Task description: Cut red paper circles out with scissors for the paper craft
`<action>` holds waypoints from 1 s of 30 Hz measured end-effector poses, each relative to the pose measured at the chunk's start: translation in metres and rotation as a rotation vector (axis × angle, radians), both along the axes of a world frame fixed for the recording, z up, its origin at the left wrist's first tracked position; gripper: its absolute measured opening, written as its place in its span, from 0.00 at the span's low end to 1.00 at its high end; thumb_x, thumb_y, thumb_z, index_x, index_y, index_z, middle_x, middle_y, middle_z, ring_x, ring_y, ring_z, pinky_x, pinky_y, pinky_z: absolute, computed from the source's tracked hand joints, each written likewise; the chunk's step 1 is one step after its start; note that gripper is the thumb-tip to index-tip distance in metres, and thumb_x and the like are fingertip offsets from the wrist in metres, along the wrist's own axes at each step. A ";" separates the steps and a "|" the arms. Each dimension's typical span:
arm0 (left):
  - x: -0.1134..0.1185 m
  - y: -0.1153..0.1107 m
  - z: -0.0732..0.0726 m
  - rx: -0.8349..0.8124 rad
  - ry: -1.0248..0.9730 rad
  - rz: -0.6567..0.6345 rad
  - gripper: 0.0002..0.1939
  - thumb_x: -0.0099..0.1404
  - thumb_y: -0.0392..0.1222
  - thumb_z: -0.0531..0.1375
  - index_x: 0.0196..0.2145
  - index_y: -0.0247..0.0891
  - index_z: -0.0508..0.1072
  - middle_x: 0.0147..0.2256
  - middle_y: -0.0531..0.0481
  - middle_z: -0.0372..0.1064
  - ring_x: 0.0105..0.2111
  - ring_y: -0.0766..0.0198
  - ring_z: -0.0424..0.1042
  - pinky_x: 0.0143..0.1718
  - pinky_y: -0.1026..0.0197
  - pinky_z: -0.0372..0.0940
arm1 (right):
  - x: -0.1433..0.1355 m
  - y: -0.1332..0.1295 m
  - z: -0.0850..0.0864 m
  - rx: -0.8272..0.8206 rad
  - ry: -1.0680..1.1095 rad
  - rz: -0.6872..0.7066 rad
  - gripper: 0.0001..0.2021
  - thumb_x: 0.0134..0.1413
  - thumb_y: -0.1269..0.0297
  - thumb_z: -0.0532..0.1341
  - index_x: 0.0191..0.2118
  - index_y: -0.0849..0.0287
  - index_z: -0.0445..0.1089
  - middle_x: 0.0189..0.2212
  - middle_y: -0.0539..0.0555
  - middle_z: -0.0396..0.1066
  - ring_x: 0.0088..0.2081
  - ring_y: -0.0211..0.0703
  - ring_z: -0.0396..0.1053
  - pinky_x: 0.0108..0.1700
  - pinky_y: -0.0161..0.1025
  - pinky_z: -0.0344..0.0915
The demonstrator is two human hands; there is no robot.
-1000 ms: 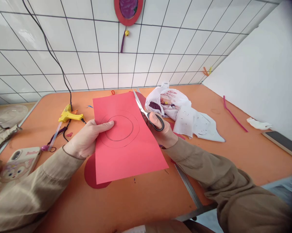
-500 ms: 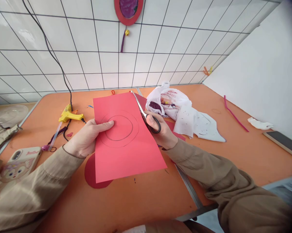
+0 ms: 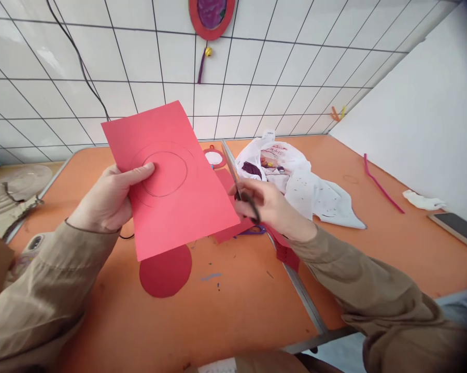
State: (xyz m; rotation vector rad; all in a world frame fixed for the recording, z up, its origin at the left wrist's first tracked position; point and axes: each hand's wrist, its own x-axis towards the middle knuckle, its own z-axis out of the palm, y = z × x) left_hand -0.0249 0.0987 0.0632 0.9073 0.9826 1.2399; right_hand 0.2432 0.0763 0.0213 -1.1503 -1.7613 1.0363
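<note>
Your left hand (image 3: 111,194) pinches the red sheet (image 3: 171,184), thumb flat on top and the other fingers behind it. Your right hand (image 3: 268,204) is closed round the scissors (image 3: 235,178), points away from you; they are blurred, so you cannot tell whether the blades are parted or which fingers sit in the loops. The sheet is lifted and tilted between your hands, mostly right of the left one, with two drawn rings (image 3: 186,173) on its face, one inside the other. The blades stand just beside its right edge, apart from it.

The step in hand looks like placing sheet and blades for a cut; no slit shows on the face. A cut from here would call for the left hand to turn an edge towards the blades and keep its thumb clear of their path.

The sheet's near edge overhangs a dark red disc (image 3: 165,277) lying on the counter (image 3: 233,321), nearer you than either hand. Nearer you than both hands, the bare counter gives the most room. Beyond the right hand it is tighter: a white plastic bag (image 3: 287,171) sits close, and red paper pieces (image 3: 225,178) lie under the scissors. Beyond the left hand rises the tiled wall (image 3: 147,52).
</note>
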 end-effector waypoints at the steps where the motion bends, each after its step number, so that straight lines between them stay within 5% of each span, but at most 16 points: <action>1: 0.001 -0.001 -0.002 -0.002 0.001 -0.025 0.10 0.56 0.35 0.68 0.37 0.34 0.79 0.42 0.42 0.79 0.42 0.52 0.77 0.46 0.55 0.73 | -0.001 0.000 0.000 -0.095 0.129 0.040 0.11 0.54 0.55 0.61 0.36 0.57 0.66 0.23 0.50 0.66 0.23 0.40 0.66 0.25 0.38 0.59; 4: 0.007 -0.004 -0.008 -0.049 0.025 -0.190 0.11 0.57 0.36 0.67 0.39 0.34 0.79 0.43 0.41 0.78 0.42 0.51 0.77 0.43 0.55 0.74 | -0.007 0.001 0.003 -0.185 0.403 0.080 0.17 0.51 0.48 0.62 0.36 0.56 0.64 0.24 0.50 0.66 0.25 0.42 0.68 0.26 0.39 0.61; 9: 0.014 -0.006 -0.020 -0.106 0.068 -0.378 0.10 0.56 0.37 0.68 0.37 0.33 0.80 0.42 0.38 0.78 0.40 0.49 0.78 0.38 0.57 0.75 | -0.018 0.000 0.009 -0.115 0.413 0.042 0.15 0.44 0.54 0.69 0.33 0.55 0.66 0.26 0.49 0.63 0.27 0.39 0.63 0.27 0.38 0.61; 22: 0.020 -0.014 -0.030 -0.013 0.130 -0.441 0.10 0.52 0.38 0.70 0.34 0.35 0.81 0.37 0.43 0.80 0.38 0.52 0.78 0.39 0.59 0.74 | -0.029 0.004 -0.003 0.061 0.429 -0.256 0.11 0.40 0.68 0.66 0.31 0.52 0.64 0.24 0.47 0.67 0.26 0.39 0.63 0.26 0.38 0.59; 30: 0.024 -0.023 -0.040 0.047 0.132 -0.350 0.11 0.51 0.38 0.71 0.34 0.36 0.81 0.36 0.44 0.80 0.35 0.55 0.78 0.37 0.59 0.74 | -0.029 -0.006 -0.006 0.003 0.416 -0.156 0.14 0.41 0.69 0.66 0.37 0.56 0.67 0.24 0.47 0.69 0.27 0.40 0.68 0.30 0.40 0.67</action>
